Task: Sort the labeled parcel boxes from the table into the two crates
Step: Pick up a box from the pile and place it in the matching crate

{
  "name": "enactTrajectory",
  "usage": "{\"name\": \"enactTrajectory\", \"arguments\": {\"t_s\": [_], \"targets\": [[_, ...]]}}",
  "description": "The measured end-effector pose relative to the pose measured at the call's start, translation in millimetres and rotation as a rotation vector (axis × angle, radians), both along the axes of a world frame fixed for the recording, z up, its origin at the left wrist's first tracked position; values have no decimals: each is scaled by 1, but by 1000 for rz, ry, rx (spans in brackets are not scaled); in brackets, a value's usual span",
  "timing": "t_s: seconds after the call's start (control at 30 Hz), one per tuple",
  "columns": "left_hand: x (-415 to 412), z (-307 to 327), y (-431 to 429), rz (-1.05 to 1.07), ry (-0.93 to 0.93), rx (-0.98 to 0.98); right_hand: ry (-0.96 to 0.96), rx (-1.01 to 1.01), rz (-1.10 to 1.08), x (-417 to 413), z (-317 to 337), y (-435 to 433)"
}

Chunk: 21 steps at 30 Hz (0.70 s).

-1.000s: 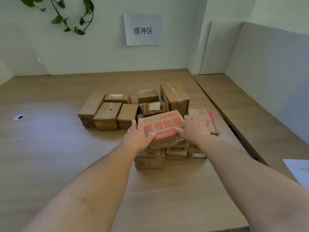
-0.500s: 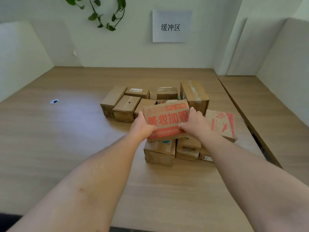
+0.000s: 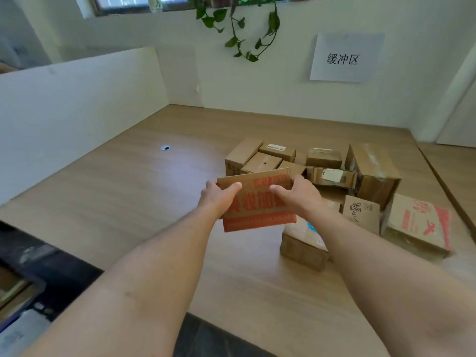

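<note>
The red-printed box [image 3: 257, 202] has come up off the pile [image 3: 322, 181], carried leftward by the left hand [image 3: 219, 199] and right hand [image 3: 298, 197], and now hangs over bare table [image 3: 128, 215]. The box beneath it [image 3: 304, 240] now shows its top.

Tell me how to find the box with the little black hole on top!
Start at the wooden table and find the heap of cardboard boxes on its right side. Go to the heap's far left corner, just beyond the box with red writing held in both hands. The box with the hole is plain brown with one small dark dot on top, while the one behind it carries a white label.
</note>
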State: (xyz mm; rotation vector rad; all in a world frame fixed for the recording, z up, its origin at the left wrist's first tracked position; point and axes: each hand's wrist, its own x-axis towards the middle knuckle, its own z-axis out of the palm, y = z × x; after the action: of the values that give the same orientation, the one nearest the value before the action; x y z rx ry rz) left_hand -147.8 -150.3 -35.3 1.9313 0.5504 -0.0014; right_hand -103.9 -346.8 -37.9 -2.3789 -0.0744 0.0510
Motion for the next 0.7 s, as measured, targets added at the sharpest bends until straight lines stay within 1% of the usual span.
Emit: {"name": "enactTrajectory", "arguments": {"t_s": [0.1,0.23,0.3,0.43,0.53,0.6,0.7], "targets": [[-16,6,37,103,14,-1,32,24,40,-9,5,43],[-45,10,90,248,46,36,78,-37,105,-28,8,99],[-61,11,119,306,55,52,94,-35,130,-37,9,127],[-97,10,179,403,39,34,73,-15,203,-59,12,190],[-129,7,223,438,40,-3,69,-11,261,-79,15,238],[-150,4,250,430,48,-25,81,-45,307,-91,15,270],[-180,2,289,419,73,-37,142,-49,369,-111,16,315]]}}
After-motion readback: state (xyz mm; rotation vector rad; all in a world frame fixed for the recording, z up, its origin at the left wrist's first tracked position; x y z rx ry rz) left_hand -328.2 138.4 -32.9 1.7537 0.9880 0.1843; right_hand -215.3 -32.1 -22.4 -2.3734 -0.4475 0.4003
